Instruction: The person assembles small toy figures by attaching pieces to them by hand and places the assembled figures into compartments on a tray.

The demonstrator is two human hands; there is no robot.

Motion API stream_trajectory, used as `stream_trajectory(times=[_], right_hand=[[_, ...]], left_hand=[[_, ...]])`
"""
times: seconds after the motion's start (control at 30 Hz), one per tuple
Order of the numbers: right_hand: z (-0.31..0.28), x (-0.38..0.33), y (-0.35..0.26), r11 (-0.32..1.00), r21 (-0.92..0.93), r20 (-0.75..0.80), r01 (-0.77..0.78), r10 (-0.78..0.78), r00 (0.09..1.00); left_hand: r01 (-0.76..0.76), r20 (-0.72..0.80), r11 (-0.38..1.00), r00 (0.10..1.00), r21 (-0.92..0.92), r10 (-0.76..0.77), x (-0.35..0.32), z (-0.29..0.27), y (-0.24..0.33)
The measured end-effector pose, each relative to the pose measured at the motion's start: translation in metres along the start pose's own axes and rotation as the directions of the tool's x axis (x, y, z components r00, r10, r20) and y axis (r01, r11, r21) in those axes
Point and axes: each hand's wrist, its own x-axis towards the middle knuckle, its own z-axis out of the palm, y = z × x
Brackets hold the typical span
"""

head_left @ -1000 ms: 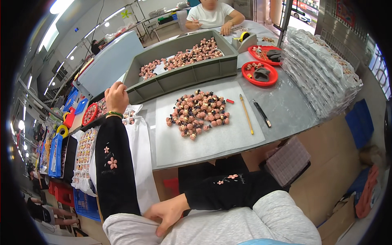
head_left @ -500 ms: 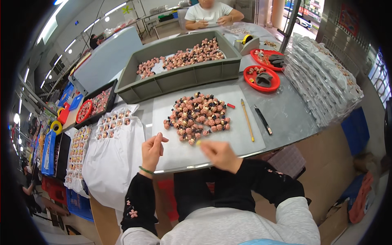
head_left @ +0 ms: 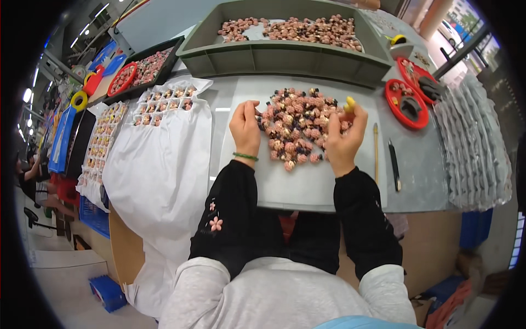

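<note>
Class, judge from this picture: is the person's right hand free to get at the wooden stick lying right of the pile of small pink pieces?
Probably yes. The wooden stick lies uncovered on the table just beside the right hand, nothing between them, though its fingers pinch a small yellow piece.

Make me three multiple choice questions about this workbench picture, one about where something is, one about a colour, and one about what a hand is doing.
1. Where does the pile of small pink pieces lie?
A. on the grey sheet in front of the person
B. inside the red tray
C. on the floor

2. What colour is the band on the left wrist?
A. red
B. green
C. white

3. What is the right hand doing?
A. resting flat in the lap
B. gripping the black pen
C. pinching a small yellow piece at the pile's edge

Answers:
1 A, the pile sits on the grey sheet.
2 B, the band is green.
3 C, the yellow piece shows at its fingertips.
</note>
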Motion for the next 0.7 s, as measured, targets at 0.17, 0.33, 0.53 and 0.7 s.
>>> stream_trajectory(times=[0.17, 0.33, 0.53, 0.7], right_hand=[[0.004, -0.009, 0.015, 1.000, 0.028, -0.053, 0.004, -0.003, 0.999], [0.001, -0.008, 0.020, 0.999, 0.002, -0.054, 0.037, -0.036, 0.998], [-0.001, -0.008, 0.022, 0.996, 0.060, -0.068, -0.069, 0.073, 0.995], [-0.002, -0.010, 0.023, 0.988, 0.109, -0.041, -0.110, 0.115, 0.993]], left_hand=[[0.097, 0.030, 0.991, 0.995, -0.095, -0.095, -0.003, -0.005, -0.001], [-0.045, 0.035, 0.999, 0.998, -0.020, 0.045, -0.004, 0.001, -0.002], [0.052, -0.095, 0.992, 0.995, 0.119, -0.041, 0.006, -0.008, -0.020], [0.145, -0.095, 0.986, 0.986, 0.086, -0.137, 0.006, -0.012, -0.027]])
